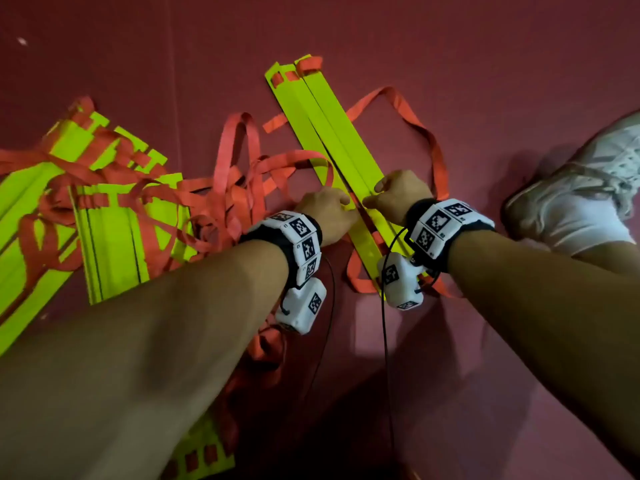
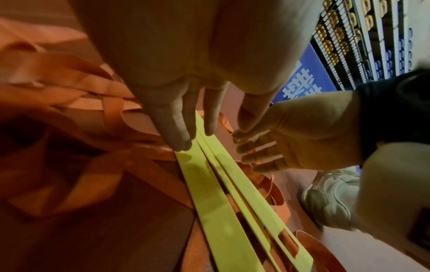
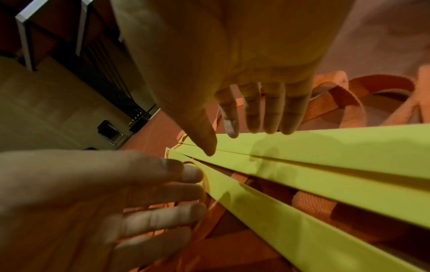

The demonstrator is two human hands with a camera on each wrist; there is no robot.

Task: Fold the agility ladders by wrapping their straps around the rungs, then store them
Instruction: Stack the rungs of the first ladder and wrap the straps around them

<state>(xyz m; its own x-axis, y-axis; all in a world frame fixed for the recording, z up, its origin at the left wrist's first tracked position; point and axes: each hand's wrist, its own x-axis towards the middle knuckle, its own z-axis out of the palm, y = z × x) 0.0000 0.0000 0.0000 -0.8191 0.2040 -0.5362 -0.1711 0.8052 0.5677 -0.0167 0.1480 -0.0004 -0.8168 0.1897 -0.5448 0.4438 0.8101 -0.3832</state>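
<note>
A bundle of long yellow-green rungs (image 1: 332, 133) lies slantwise on the red floor, with orange straps (image 1: 239, 157) threaded through its end slots and looping loosely on both sides. My left hand (image 1: 332, 206) touches the bundle's left edge near its middle, fingers straight (image 2: 181, 139) on the rungs (image 2: 221, 211). My right hand (image 1: 394, 192) rests on the right edge opposite, its thumb and straight fingers (image 3: 256, 117) lying on the rungs (image 3: 325, 165). Neither hand grips a strap. The bundle's near end is hidden behind my right wrist camera.
A tangled heap of more yellow-green rungs (image 1: 110, 230) and orange strap lies at the left. Another rung end (image 1: 204, 455) shows under my left forearm. My white shoe (image 1: 581, 188) stands at the right. Shelving (image 2: 360, 36) rises beyond.
</note>
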